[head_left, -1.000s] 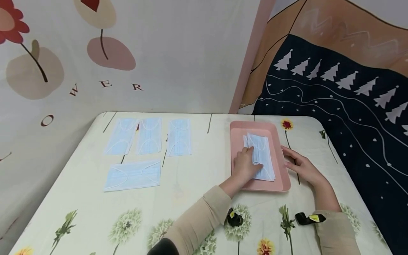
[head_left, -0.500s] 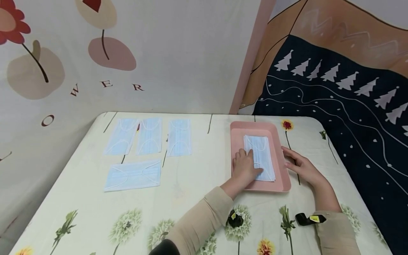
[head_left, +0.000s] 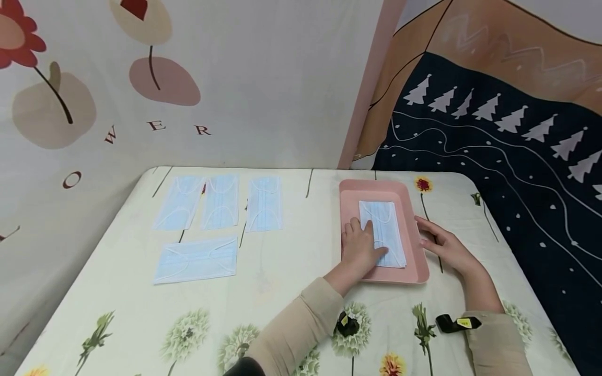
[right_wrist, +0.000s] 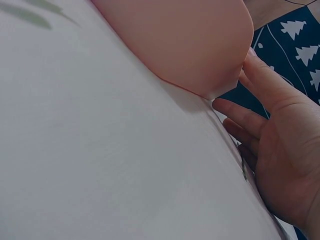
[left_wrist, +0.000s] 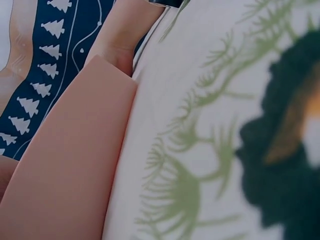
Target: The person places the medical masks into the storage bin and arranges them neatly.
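Note:
Blue face masks (head_left: 389, 224) lie stacked in a pink tray (head_left: 350, 196) on the right of the table. My left hand (head_left: 361, 249) is inside the tray at the masks' left edge, thumb resting on them and fingers spread beside them. My right hand (head_left: 444, 245) touches the tray's right side from outside with relaxed fingers. In the right wrist view, the right hand's (right_wrist: 287, 142) fingertips meet the tray wall (right_wrist: 185, 45). The left wrist view shows the tray's outer wall (left_wrist: 75, 150); most of the left hand is hidden there.
Left of the tray, three face masks (head_left: 265, 203) lie upright in a row at the back. Another mask (head_left: 196, 259) lies sideways in front of them. A flower-print cloth (head_left: 291, 261) covers the table, and a patterned wall hanging (head_left: 541, 172) is on the right.
A tilted top mask in the tray has come into line with the stack below. My left hand has drawn slightly down from its upper part. The right hand stays put.

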The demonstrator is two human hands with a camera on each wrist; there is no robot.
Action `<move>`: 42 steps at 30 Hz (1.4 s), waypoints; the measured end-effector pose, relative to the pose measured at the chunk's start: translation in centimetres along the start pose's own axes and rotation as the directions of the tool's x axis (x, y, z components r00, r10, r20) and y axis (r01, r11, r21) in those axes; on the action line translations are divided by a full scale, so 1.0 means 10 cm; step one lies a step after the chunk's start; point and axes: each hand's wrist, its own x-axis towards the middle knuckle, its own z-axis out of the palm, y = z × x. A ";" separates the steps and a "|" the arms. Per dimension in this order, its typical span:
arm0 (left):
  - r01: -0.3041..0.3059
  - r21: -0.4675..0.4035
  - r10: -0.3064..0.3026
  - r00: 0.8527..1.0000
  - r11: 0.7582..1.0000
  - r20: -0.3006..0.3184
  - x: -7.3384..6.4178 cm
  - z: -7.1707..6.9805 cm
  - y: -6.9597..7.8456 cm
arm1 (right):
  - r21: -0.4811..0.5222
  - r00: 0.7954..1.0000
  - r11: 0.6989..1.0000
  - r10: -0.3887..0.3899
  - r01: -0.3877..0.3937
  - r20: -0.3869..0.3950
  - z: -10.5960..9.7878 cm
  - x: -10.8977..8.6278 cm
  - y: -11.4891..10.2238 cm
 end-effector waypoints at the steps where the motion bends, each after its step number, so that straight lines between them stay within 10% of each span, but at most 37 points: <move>1: -0.008 -0.007 0.008 1.000 1.000 -0.010 0.00 -0.01 -0.01 | -0.001 1.000 1.000 0.000 0.000 0.000 0.00 0.00 0.00; 12: -0.168 -0.166 0.150 0.982 0.972 -0.118 -0.04 -0.18 -0.11 | -0.004 1.000 1.000 0.002 -0.002 0.004 -0.01 0.00 0.01; 26: -0.344 -0.362 0.312 0.939 0.867 -0.146 -0.09 -0.53 -0.33 | -0.007 1.000 1.000 0.030 -0.030 0.000 0.00 0.01 0.00; 42: -0.334 -0.480 0.258 0.941 0.811 -0.219 -0.15 -0.93 -0.66 | 0.008 1.000 1.000 0.014 -0.014 0.003 0.00 0.01 0.00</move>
